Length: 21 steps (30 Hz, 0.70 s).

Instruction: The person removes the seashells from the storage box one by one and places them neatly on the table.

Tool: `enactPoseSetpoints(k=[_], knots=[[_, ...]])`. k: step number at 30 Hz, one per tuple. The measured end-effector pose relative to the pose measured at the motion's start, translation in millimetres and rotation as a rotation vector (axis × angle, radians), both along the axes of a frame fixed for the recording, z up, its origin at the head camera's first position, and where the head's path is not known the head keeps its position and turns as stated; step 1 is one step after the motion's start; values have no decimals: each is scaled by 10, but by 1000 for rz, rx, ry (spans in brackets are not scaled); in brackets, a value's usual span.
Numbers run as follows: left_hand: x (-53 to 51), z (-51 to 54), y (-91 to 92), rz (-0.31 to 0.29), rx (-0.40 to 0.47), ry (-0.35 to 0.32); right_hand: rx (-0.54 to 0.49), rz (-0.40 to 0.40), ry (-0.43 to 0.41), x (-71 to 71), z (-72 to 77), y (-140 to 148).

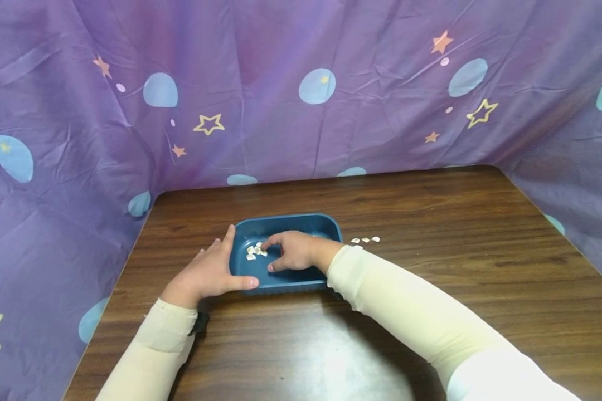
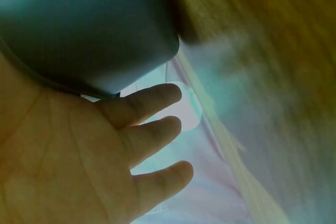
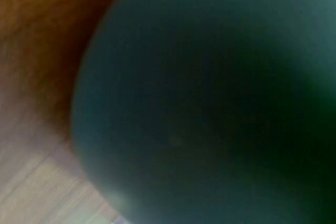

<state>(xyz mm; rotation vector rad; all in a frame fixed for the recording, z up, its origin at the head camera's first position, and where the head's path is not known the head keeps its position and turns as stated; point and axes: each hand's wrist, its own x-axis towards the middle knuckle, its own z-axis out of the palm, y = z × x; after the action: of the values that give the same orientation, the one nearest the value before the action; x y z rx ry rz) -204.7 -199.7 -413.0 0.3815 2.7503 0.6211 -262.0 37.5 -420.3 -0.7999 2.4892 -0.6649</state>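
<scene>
A blue rectangular tray (image 1: 286, 285) sits on the wooden table. Inside, near its left end, lies a cluster of several small whitish shell-like pieces (image 1: 251, 251). My left hand (image 1: 212, 271) rests against the tray's left end, fingers extended and thumb along the front rim. In the left wrist view, its palm and fingers (image 2: 152, 140) show beside the tray's dark outer wall (image 2: 105, 30). My right hand (image 1: 296, 250) reaches into the tray, index fingertip at the pieces and thumb held apart. The tray (image 3: 184, 103) fills most of the right wrist view, where that hand does not show.
Three similar whitish pieces (image 1: 365, 240) lie in a row on the table (image 1: 456, 245), just right of the tray. A purple curtain (image 1: 261, 111) with stars and blue shapes hangs behind the table and along its sides.
</scene>
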Motion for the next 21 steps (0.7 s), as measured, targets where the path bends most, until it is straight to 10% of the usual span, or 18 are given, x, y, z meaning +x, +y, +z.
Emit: enactPoseSetpoints(k=[21], knots=[[14,-22,-11,7,18,-1,-4,-54,82,1,-49,-29]])
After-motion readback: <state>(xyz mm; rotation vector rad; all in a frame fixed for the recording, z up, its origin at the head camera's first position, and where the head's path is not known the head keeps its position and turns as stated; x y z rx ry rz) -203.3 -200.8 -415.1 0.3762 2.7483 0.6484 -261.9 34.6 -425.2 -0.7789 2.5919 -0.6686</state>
